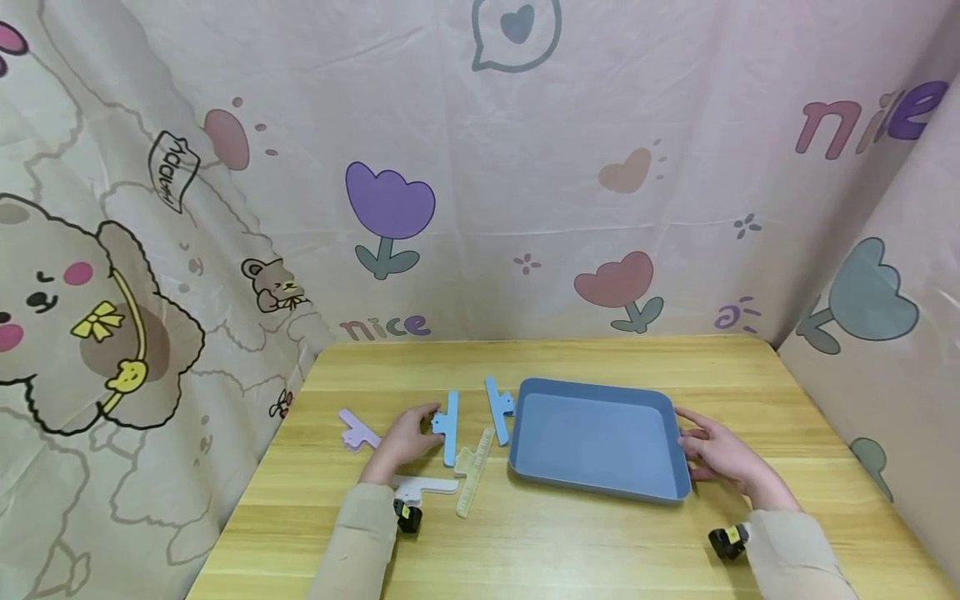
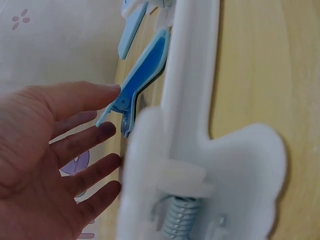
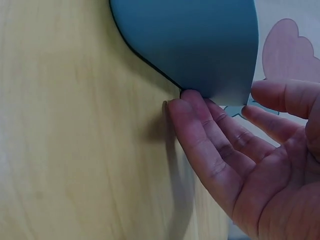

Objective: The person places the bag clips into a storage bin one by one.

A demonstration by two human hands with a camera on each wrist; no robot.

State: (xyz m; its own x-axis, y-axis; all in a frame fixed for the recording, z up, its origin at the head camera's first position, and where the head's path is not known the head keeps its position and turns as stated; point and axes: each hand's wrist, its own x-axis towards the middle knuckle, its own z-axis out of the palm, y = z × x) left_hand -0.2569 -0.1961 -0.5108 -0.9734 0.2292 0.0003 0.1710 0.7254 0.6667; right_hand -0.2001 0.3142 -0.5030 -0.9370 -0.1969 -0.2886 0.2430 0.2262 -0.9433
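Head view shows me the left hand [image 1: 405, 437] at lower left of centre, its fingers spread around a blue clip [image 1: 451, 429]; whether they touch it, I cannot tell; the right hand [image 1: 723, 454], at lower right, has extended fingers, with fingertips against the tray [image 1: 600, 437], right of centre; I see also a white clip [image 1: 437, 485] and a clear clip [image 1: 475, 473], lower in the frame.

Tray [image 1: 592, 442]: on the table [image 1: 585, 554], right of all five clips; your right hand [image 1: 716, 452] is at its right side.
Inner clip [image 1: 497, 412]: just left of the tray.
Middle clip [image 1: 451, 430]: left of the inner clip, at your left hand [image 1: 405, 437].
Outer clip [image 1: 362, 430]: left of your left hand.
Wrist-side clip [image 1: 432, 485]: before the middle clip.
Front clip [image 1: 476, 475]: between the wrist-side clip and the tray.
Curtain [image 1: 480, 308]: behind the table.
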